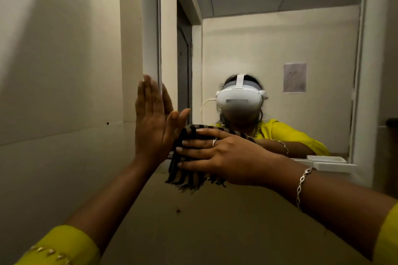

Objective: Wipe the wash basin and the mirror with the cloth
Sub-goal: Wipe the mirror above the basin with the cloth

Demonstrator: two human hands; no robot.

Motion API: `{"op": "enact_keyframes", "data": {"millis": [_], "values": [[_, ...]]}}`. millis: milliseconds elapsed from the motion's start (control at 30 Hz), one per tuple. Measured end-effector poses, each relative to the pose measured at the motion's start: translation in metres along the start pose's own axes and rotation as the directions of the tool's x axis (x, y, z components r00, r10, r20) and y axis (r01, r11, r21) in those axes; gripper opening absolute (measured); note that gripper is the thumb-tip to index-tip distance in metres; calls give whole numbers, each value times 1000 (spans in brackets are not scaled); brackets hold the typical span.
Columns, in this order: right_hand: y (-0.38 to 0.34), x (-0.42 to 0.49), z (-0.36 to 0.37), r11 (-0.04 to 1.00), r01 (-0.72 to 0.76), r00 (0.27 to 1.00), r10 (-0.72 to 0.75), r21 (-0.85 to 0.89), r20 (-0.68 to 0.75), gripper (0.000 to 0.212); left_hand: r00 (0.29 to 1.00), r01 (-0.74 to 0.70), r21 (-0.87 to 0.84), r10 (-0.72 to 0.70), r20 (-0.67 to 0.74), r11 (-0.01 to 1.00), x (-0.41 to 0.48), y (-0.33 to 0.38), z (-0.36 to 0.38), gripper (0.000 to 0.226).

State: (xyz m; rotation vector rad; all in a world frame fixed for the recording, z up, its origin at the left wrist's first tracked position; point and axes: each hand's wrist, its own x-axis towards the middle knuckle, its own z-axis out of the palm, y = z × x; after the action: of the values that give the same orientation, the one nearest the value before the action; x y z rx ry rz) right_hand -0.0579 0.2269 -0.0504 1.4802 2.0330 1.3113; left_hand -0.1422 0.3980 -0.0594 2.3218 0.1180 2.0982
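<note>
The mirror-wiping step seems in hand: the right hand presses the striped fringed cloth flat-fingered against the mirror at its lower left corner, the left hand open on the frame, so next sweep upward across the glass.

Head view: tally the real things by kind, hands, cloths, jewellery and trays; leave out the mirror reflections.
Hands: 2, the left hand flat at the mirror edge, the right hand pressing the cloth.
Cloths: 1, the striped cloth.
Jewellery: 2, a ring and a bracelet.
Trays: 1, the white tray.
Total: 6.
</note>
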Motion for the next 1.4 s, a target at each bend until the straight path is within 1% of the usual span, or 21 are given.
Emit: {"op": "enact_keyframes", "data": {"millis": [133,233,300,400,500,600,700,767,867,967,1067,1200,1300,1400], "values": [[3,-21,-5,998,-18,999,16,55,32,47,998,-33,102,39,-50,994,-15,3,3,81],[6,-39,-9,997,-31,998,27,70,56,51,997,9,138,2,-79,990,-28,8,9,84],[9,-50,-11,997,-32,997,26,74,74,50,998,2,149,8,-68,989,-37,15,15,85],[14,-69,-14,995,-42,995,34,88,91,47,998,-46,173,51,-24,984,-45,24,22,83],[16,-87,-17,991,-55,996,46,119,82,43,997,-63,195,70,-28,979,-44,26,24,83],[16,-101,-21,997,-65,993,60,49,106,47,995,-84,218,94,-35,972,-43,27,23,83],[20,-115,-26,997,-74,985,70,20,156,50,995,-85,226,96,-38,970,-44,31,22,83],[23,-125,-29,997,-77,985,76,-1,156,49,989,-142,239,149,-15,961,-44,31,22,81],[25,-137,-33,995,-100,982,102,-17,159,46,949,-314,200,302,87,928,-48,38,28,73],[25,-141,-38,991,-123,982,114,55,153,44,905,-414,151,389,173,897,-56,56,42,75],[28,-147,-44,974,-183,973,160,132,165,40,864,-490,141,458,207,860,-61,79,56,77],[33,-171,-51,913,-321,940,274,252,205,40,832,-543,117,514,208,832,-63,97,67,76],[29,-179,-56,892,-351,934,310,286,179,42,823,-554,122,521,224,823,-64,104,70,74],[25,-181,-57,883,-374,926,342,284,157,42,810,-567,102,532,248,817,-65,106,70,72]]}}
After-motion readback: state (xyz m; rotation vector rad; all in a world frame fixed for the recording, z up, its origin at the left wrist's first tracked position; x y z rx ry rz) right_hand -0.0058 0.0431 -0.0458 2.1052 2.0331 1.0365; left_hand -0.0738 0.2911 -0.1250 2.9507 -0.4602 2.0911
